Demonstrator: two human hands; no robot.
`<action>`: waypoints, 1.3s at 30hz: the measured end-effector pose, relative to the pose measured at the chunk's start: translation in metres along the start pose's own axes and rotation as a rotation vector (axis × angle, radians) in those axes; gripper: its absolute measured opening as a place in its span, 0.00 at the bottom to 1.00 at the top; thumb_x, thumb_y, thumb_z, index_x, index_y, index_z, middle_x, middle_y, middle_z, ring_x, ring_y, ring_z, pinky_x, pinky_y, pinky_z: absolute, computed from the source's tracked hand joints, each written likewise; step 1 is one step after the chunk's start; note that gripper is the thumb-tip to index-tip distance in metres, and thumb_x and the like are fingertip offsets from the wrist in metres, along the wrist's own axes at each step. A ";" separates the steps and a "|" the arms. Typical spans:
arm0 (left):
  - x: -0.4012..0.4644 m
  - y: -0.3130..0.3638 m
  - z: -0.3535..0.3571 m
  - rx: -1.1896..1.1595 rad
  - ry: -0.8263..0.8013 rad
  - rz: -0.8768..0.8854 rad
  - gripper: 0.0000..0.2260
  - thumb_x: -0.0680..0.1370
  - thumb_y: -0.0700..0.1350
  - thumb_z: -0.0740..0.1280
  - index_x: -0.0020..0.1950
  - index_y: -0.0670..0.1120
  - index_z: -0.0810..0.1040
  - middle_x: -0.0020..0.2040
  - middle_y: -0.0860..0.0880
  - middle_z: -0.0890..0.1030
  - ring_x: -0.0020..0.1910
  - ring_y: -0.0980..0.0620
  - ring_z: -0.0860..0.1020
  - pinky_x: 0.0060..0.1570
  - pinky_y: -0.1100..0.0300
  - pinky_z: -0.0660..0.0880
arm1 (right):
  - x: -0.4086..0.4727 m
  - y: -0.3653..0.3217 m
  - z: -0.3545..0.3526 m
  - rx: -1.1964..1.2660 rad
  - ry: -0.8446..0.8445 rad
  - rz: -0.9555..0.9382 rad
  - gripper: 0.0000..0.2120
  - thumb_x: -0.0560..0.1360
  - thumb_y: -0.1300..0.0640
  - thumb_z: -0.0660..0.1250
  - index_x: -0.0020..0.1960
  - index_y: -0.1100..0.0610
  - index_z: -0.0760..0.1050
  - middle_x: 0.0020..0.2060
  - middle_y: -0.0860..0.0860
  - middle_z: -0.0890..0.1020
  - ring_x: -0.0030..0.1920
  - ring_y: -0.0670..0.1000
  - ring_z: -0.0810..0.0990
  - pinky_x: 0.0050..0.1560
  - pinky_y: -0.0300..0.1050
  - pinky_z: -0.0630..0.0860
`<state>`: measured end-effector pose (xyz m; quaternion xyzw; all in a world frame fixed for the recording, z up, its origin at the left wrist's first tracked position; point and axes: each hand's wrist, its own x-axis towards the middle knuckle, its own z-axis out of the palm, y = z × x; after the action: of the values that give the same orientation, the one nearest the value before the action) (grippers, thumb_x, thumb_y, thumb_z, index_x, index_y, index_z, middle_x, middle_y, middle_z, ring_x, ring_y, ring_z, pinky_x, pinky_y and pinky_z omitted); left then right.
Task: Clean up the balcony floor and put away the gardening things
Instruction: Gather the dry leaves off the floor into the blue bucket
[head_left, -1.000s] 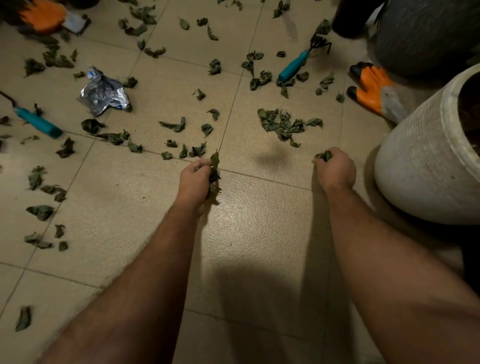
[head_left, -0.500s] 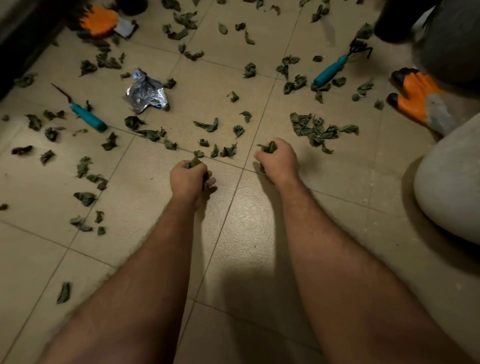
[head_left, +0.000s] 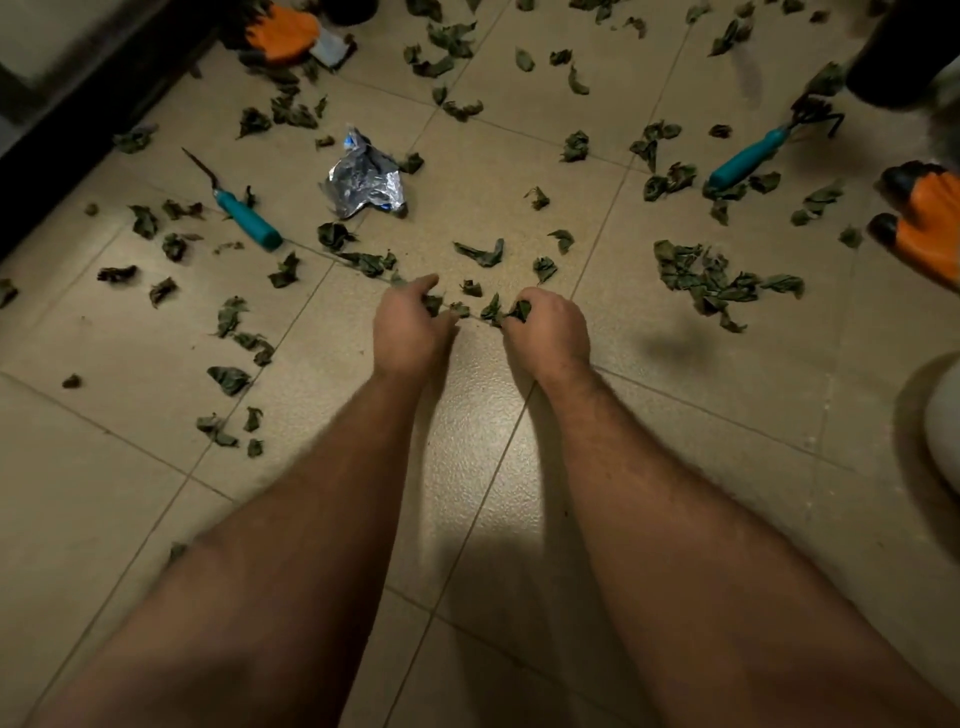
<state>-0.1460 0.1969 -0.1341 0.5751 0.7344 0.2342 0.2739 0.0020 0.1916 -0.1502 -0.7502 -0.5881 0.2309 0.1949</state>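
Note:
Dry green leaves (head_left: 480, 253) lie scattered over the beige tiled floor (head_left: 519, 441). My left hand (head_left: 410, 327) and my right hand (head_left: 545, 330) are side by side at the middle of the floor. Each grips a clump of leaves with curled fingers. A denser pile of leaves (head_left: 711, 280) lies to the right of my right hand. A teal-handled hand tool (head_left: 244, 215) lies at the left, and a teal-handled small rake (head_left: 753, 156) at the upper right.
A crumpled foil wrapper (head_left: 366, 179) sits beyond my hands. One orange glove (head_left: 283, 31) lies at the top left, another orange glove (head_left: 930, 223) at the right edge. A white pot (head_left: 945, 421) shows at the right edge, a dark threshold (head_left: 78, 114) at the left.
My right hand has moved left from beside the white pot to right next to my left hand. The view has shifted left, so the pot has almost left the frame.

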 end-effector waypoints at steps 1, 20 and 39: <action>0.003 0.002 0.003 0.059 -0.035 0.045 0.24 0.76 0.46 0.73 0.72 0.47 0.74 0.65 0.43 0.77 0.60 0.48 0.77 0.61 0.60 0.71 | 0.000 0.000 -0.001 0.071 0.003 0.015 0.03 0.77 0.55 0.68 0.48 0.54 0.78 0.39 0.47 0.78 0.39 0.48 0.76 0.34 0.41 0.64; 0.010 0.005 0.008 0.021 -0.053 0.059 0.12 0.79 0.44 0.67 0.62 0.47 0.80 0.54 0.47 0.84 0.41 0.56 0.79 0.40 0.67 0.73 | -0.003 -0.012 0.006 -0.126 -0.002 0.009 0.10 0.75 0.49 0.72 0.52 0.53 0.80 0.45 0.49 0.82 0.45 0.50 0.77 0.39 0.42 0.67; 0.000 -0.001 0.007 -0.056 0.022 -0.093 0.09 0.78 0.44 0.68 0.56 0.44 0.78 0.47 0.49 0.80 0.48 0.51 0.78 0.45 0.61 0.71 | 0.043 0.015 -0.021 0.293 0.137 0.182 0.11 0.76 0.59 0.68 0.58 0.54 0.77 0.48 0.50 0.82 0.46 0.48 0.78 0.42 0.37 0.73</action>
<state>-0.1418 0.1970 -0.1399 0.5300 0.7564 0.2479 0.2924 0.0347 0.2291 -0.1466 -0.7780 -0.4631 0.2793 0.3198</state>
